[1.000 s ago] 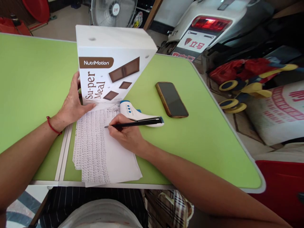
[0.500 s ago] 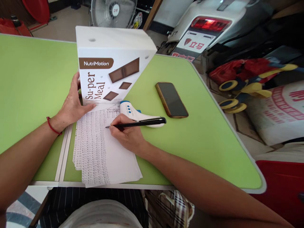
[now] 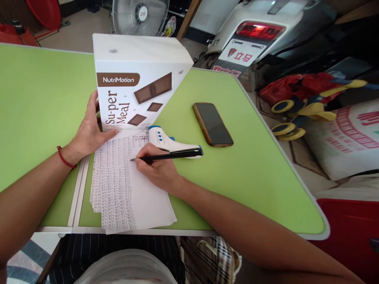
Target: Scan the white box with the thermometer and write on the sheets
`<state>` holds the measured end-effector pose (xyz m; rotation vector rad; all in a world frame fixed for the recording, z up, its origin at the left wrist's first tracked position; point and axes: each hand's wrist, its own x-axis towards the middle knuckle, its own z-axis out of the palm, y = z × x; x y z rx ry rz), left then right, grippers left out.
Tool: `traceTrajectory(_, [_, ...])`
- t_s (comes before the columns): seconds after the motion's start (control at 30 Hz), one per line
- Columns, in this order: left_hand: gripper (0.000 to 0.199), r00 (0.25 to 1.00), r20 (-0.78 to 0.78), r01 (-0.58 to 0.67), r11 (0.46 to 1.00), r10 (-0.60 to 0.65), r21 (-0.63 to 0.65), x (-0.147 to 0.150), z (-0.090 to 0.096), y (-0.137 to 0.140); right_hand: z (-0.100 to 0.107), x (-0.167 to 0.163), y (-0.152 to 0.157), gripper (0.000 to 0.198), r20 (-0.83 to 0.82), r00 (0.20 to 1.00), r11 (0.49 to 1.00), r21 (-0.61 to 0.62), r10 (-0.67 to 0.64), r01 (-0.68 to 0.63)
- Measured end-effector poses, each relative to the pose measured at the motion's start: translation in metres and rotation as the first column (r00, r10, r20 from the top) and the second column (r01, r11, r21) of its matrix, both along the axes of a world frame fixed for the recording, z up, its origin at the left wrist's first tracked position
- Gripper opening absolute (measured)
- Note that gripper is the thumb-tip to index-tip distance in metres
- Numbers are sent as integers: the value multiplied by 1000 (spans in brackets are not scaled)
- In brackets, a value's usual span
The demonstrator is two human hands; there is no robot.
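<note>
hands [image 3: 158, 167] hold a black pen [image 3: 180, 154] and a white box [image 3: 136, 86], contents hidden.

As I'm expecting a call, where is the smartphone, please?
In the head view, the smartphone lies on the green table, right of the NutriMotion box and infrared thermometer.

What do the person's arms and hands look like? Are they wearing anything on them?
Both the left hand and the right hand are bare, with no gloves. Around the left wrist is a thin red cord bracelet. The right wrist shows no bracelet or watch. No sleeves show on either forearm.
</note>
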<state>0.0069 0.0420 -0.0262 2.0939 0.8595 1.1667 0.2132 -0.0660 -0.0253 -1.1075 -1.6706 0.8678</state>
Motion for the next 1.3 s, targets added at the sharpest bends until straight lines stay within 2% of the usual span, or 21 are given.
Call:
traceTrajectory(0.4, [94, 1000, 10, 4, 1000, -4, -14, 0, -2, 0, 1, 1, 0, 12, -1, 998, 998, -15, -63, 63])
traceTrajectory(0.9, [94, 1000, -1, 0, 1000, 0, -14, 0, 2, -1, 1, 2, 0, 14, 27, 1000, 1000, 20, 3, -3])
traceTrajectory(1.1, [93, 1000, 3, 5, 1000, -5, -16, 0, 1, 0, 1, 2, 0, 11, 16, 999, 999, -15, -42, 42])
traceTrajectory(1.3, [94, 1000, 14, 19, 1000, -19, -20, 0, 1, 0, -1, 2, 0, 13, 52, 998, 1000, 4, -31, 31])
